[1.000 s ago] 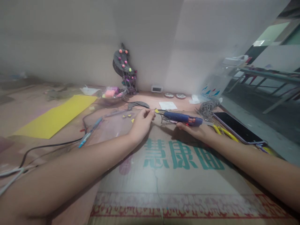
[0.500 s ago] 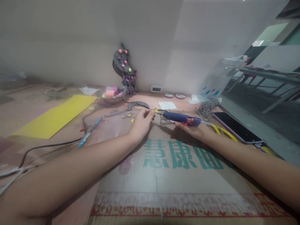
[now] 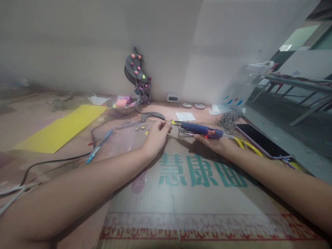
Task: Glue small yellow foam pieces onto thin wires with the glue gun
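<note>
My right hand (image 3: 215,142) is closed round a blue glue gun (image 3: 201,129) whose nozzle points left. My left hand (image 3: 156,135) pinches a small yellow piece (image 3: 173,122) right at the nozzle tip, fingers pressed together. Both hands rest over a flattened cardboard sheet (image 3: 192,186) printed with green characters. A few small yellow bits (image 3: 141,129) lie just left of my left hand.
A yellow paper sheet (image 3: 62,128) lies far left, a blue pen (image 3: 100,146) and a black cable (image 3: 52,162) beside it. A phone (image 3: 261,140) and yellow-handled pliers (image 3: 245,144) sit at right. A dark decorated ornament (image 3: 137,74) and a bowl of coloured bits (image 3: 123,103) stand by the wall.
The glue gun has crept very slightly upward; otherwise both hands stay where they were.
</note>
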`<state>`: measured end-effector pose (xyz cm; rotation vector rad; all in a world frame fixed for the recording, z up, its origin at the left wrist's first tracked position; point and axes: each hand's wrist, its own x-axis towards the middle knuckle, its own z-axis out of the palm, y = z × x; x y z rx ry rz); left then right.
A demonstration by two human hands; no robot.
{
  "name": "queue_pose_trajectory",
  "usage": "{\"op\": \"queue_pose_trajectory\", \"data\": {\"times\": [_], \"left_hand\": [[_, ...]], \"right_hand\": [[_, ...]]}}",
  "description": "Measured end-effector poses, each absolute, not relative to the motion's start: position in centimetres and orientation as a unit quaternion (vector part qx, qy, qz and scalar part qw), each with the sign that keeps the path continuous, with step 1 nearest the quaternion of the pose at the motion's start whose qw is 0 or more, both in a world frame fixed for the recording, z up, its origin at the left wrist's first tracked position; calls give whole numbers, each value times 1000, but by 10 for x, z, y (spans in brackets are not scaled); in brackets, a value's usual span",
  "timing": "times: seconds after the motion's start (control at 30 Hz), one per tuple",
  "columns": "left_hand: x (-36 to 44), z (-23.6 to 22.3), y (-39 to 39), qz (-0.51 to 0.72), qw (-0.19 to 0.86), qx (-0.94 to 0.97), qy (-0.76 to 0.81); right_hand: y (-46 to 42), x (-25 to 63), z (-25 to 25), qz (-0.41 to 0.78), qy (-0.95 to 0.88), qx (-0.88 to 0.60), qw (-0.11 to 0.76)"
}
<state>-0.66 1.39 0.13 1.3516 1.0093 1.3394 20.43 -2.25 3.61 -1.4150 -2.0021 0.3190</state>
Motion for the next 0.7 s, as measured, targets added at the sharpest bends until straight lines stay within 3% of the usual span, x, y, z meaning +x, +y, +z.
{"op": "queue_pose_trajectory", "data": {"times": [0.47,0.7], "left_hand": [[-6,4,13,548,472,551,416],[-6,5,11,545,477,549,417]], "right_hand": [[-16,215,25,70,-752,-580,304],[-20,206,33,106,-760,-554,324]]}}
